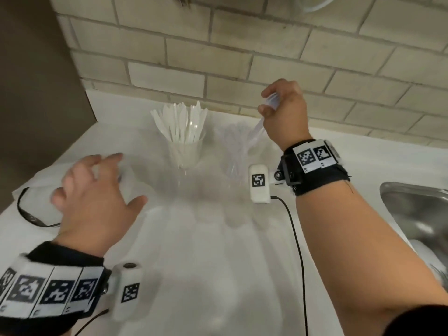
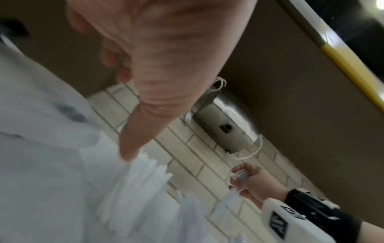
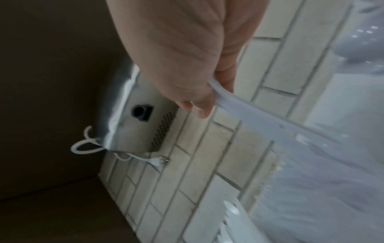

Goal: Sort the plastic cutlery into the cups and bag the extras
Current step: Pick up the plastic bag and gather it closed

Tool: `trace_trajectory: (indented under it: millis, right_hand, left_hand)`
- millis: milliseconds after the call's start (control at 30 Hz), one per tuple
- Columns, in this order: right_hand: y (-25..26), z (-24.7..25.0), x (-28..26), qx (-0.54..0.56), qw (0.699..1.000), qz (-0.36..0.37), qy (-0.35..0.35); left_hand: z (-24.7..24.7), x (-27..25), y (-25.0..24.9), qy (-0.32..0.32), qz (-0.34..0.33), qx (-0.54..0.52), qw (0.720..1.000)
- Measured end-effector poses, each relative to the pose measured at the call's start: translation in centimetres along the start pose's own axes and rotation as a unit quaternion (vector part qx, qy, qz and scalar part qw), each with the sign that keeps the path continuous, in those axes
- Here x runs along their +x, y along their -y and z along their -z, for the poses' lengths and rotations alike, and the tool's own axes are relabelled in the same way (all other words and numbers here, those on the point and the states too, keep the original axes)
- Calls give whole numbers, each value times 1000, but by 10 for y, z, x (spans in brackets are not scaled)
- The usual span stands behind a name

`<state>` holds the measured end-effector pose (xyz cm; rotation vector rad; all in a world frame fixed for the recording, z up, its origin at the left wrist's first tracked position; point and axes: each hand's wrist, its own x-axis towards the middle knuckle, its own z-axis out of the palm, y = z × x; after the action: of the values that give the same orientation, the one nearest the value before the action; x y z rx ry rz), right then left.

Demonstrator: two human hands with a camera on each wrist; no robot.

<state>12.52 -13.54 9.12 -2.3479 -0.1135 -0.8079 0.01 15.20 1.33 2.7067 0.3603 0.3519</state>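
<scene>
**Clear plastic bag gripped at the right, left hand open above the counter**

Clear plastic is what your right hand (image 1: 283, 112) holds: its fingers are curled tightly round the gathered neck of a transparent bag (image 1: 236, 146), raised above the white counter (image 1: 218, 251) in front of the tiled wall (image 1: 242, 49). In the right wrist view the bag film (image 3: 259, 118) runs out from under the thumb and spreads wide toward the counter. The bag hangs from your fist with its lower part reaching the counter, just right of the cup. Its contents are blurred; faint clear pieces show inside, but you cannot tell which kind of cutlery.

Your left hand (image 1: 94, 190) is spread, fingers apart and lightly bent, holding nothing. It hovers over a white sheet (image 1: 43, 180) at the left side of the counter; contact with the sheet cannot be confirmed because of motion blur.

A clear cup (image 1: 185, 151) stands upright on the counter between your hands, nearer the wall. It is packed with white plastic knives (image 1: 181, 120), handles down, blades fanned upward above the rim.

A black strap (image 1: 24, 209) lies at the left edge of the counter. A steel sink (image 1: 412, 209) sits at the right.
</scene>
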Motion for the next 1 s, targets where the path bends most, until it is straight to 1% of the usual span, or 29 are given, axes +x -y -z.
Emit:
trace_trajectory:
  millis: [33,67,100,133,167,233,333,400,467,500,533,600,633,667,700,767,800,833,900,933,1000]
  right_hand:
    - [-5,-9,0,-7,1000,-1,14]
    - [-8,-17,-2,-16,999,-1,31]
    - [-12,-25,-4,-28,998,-4,52]
    - [-14,-32,-5,-43,996,-10,75]
    - [-16,-40,-8,-59,993,-18,98]
    - [-19,-54,-13,-96,985,-42,137]
    - [-24,-72,-23,-190,958,-85,197]
    - [-26,-77,-28,-196,951,-106,212]
    - [-24,-76,-30,-190,955,-109,201]
    - [-22,-73,-31,-185,961,-95,181]
    - [-18,-68,-33,-174,972,-63,143]
    - [-8,-60,-45,-114,992,36,46]
    - [-1,-58,-54,-72,995,70,25]
    - [6,-57,-67,-24,996,80,40]
    - [14,-58,-79,19,994,71,82]
    - [25,-60,-101,65,979,-1,194]
    - [28,-62,-108,90,969,-49,226]
    - [29,-66,-114,134,958,-99,235]
    - [31,-73,-122,237,924,-216,209]
    - [32,-76,-127,295,895,-274,192]
    - [30,-82,-132,407,823,-364,157]
  left_hand:
    - [0,3,4,31,40,40,998]
    - [0,6,7,76,71,68,992]
    - [-3,10,9,121,88,77,986]
    - [-8,13,10,153,89,68,982]
    - [-12,14,10,169,76,50,981]
    - [-22,13,7,179,37,4,983]
    - [-32,10,-6,195,-11,-28,980]
    - [-36,10,-17,204,-45,-42,977]
    - [-39,8,-26,210,-75,-61,973]
    - [-39,8,-30,210,-84,-69,972]
    - [-40,9,-32,206,-92,-75,971]
    - [-39,10,-36,188,-106,-86,973]
    - [-39,10,-38,178,-111,-99,973]
    - [-38,11,-40,169,-116,-118,972]
    - [-36,12,-43,158,-124,-140,970]
    - [-31,13,-51,135,-137,-195,962]
    - [-28,13,-54,126,-130,-230,956]
    - [-26,13,-56,116,-116,-273,948]
    - [-24,13,-56,105,-72,-372,919]
    - [-24,14,-55,104,-50,-417,901]
    - [-26,13,-52,105,-24,-472,875]
